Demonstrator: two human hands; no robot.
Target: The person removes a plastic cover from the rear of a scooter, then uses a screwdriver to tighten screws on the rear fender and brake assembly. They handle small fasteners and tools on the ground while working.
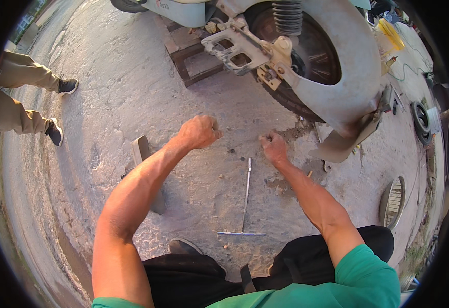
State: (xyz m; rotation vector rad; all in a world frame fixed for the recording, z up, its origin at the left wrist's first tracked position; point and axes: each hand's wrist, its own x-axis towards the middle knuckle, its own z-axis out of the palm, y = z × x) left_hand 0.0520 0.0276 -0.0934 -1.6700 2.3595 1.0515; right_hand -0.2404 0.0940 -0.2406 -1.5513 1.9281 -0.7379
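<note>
My left hand [200, 132] is over the concrete ground in the middle, its fingers curled; whether it pinches something small cannot be told. To its right, my right hand [273, 147] is also curled, with its fingertips close together. The two hands are apart. Just below them a T-handle socket wrench [246, 196] lies on the ground, its crossbar towards me. Two small dark parts [231, 151] rest near its tip. Beyond my hands stands a scooter's rear end, with a dusty rear fender [357, 57], a wheel [320, 54], a coil spring [287, 17] and a metal footrest bracket [236, 50].
A low wooden stand [186, 61] is under the scooter. A person in khaki trousers [28, 71] stands at the left. A dark flat piece [141, 149] lies beside my left forearm. On the right are a round metal basin [393, 203], rubber rings [420, 121] and a yellow object [390, 34].
</note>
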